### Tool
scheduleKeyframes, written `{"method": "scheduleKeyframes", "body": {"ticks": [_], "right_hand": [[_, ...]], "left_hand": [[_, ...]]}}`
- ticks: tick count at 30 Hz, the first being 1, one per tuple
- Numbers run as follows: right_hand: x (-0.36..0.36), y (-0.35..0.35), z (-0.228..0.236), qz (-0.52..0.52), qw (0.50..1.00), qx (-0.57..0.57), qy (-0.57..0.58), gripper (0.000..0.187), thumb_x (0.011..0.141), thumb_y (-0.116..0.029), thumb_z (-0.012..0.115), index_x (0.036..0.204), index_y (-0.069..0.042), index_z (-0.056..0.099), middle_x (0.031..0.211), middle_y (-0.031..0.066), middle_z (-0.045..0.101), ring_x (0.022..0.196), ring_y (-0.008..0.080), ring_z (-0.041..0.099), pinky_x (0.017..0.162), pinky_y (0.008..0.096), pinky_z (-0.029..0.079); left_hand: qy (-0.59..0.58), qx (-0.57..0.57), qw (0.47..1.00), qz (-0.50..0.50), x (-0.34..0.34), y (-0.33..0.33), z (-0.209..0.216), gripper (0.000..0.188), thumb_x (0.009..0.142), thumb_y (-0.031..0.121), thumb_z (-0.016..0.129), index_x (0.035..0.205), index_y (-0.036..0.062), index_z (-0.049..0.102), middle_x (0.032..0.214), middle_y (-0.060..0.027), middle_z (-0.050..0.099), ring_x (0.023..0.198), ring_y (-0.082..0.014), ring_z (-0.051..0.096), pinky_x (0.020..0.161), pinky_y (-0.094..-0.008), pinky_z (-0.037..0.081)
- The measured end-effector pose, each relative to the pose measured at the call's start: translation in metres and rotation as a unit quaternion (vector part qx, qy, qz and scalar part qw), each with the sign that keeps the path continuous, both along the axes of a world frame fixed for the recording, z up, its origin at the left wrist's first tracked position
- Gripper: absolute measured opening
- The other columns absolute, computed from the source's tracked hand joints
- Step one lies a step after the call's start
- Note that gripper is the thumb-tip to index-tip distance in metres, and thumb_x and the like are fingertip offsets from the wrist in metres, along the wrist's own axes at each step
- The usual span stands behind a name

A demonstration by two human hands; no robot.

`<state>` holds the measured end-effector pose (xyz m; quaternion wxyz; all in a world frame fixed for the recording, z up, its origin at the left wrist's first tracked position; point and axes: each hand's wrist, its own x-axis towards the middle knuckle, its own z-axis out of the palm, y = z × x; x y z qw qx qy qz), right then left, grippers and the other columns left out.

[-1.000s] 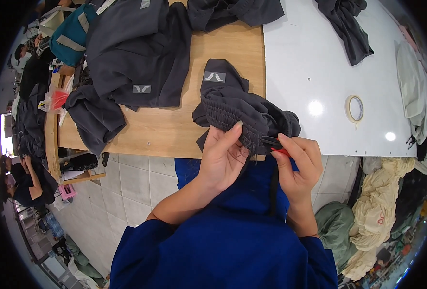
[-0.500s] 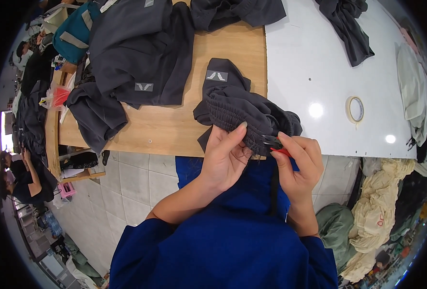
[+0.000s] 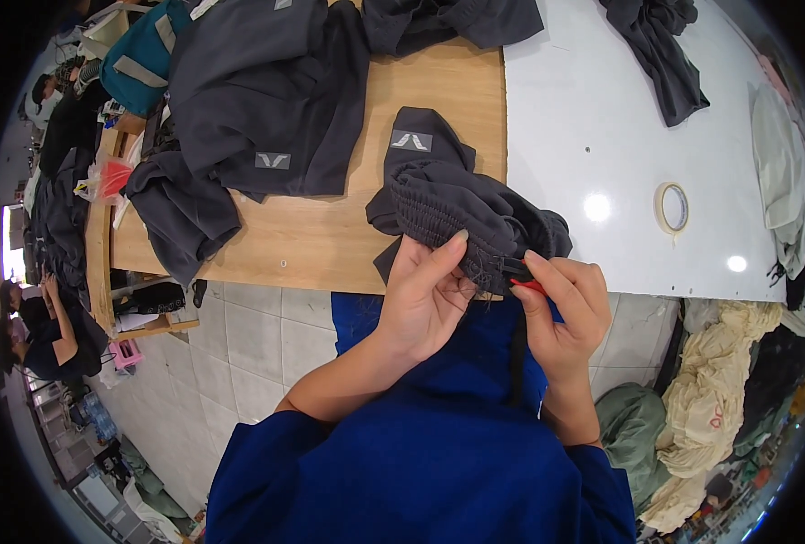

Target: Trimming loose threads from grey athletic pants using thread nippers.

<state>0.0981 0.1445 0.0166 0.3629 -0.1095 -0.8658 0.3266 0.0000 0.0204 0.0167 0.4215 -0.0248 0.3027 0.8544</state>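
A dark grey garment (image 3: pixel 475 204) with a gathered elastic band lies bunched at the table's front edge. My left hand (image 3: pixel 425 295) grips the near edge of that band, thumb on top and fingers underneath. In my right hand (image 3: pixel 565 304), pinched between thumb and fingers, is a pair of thread snips (image 3: pixel 527 283) with a red handle and dark blades. The blades point left and touch or nearly touch the band beside my left fingers. Loose dark threads (image 3: pixel 479 272) hang at the band's edge.
More dark grey garments (image 3: pixel 275 100) are spread on the wooden table (image 3: pixel 330 245). On the adjoining white tabletop (image 3: pixel 620 163) lie a tape roll (image 3: pixel 671 208) and another dark garment (image 3: pixel 661 59). Cream cloth (image 3: pixel 711 399) is heaped at lower right. A person (image 3: pixel 53 331) is at far left.
Both hands stay almost in place on the garment. The snips' blades have shifted slightly at the band's edge and look closer together.
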Motion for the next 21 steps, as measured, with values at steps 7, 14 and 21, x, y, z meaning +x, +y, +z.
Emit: {"method": "scheduleKeyframes", "body": {"ticks": [7, 14, 21], "right_hand": [[0.0008, 0.0011, -0.004, -0.002, 1.0, 0.013, 0.01, 0.034, 0.062, -0.012, 0.078, 0.095, -0.009, 0.071, 0.076, 0.0024, 0.059, 0.06, 0.0155, 0.045, 0.053, 0.0255, 0.034], [0.0013, 0.0006, -0.0032, -0.008, 1.0, -0.01, 0.007, 0.034, 0.063, -0.011, 0.078, 0.096, -0.008, 0.071, 0.076, 0.0018, 0.059, 0.061, 0.0153, 0.045, 0.054, 0.0255, 0.034], [0.0022, 0.0029, -0.0002, -0.02, 1.0, 0.021, -0.007, 0.034, 0.063, -0.012, 0.077, 0.096, -0.009, 0.071, 0.076, 0.0012, 0.057, 0.061, 0.0147, 0.045, 0.054, 0.0261, 0.033]], "left_hand": [[-0.017, 0.004, 1.0, 0.004, -0.0004, 0.0017, 0.0011, 0.036, 0.094, 0.009, 0.044, 0.129, 0.0026, 0.036, 0.122, -0.0135, 0.052, 0.112, -0.0213, 0.055, 0.094, -0.0336, 0.048], [0.027, -0.018, 0.999, 0.001, 0.0008, 0.0018, 0.0002, 0.041, 0.095, 0.009, 0.041, 0.133, 0.0028, 0.03, 0.129, -0.0148, 0.048, 0.118, -0.0238, 0.051, 0.1, -0.0365, 0.045], [0.037, -0.03, 0.999, 0.014, 0.002, 0.0019, 0.0017, 0.042, 0.095, 0.008, 0.04, 0.135, 0.006, 0.028, 0.13, -0.0147, 0.047, 0.117, -0.0238, 0.052, 0.098, -0.0361, 0.047]]}}
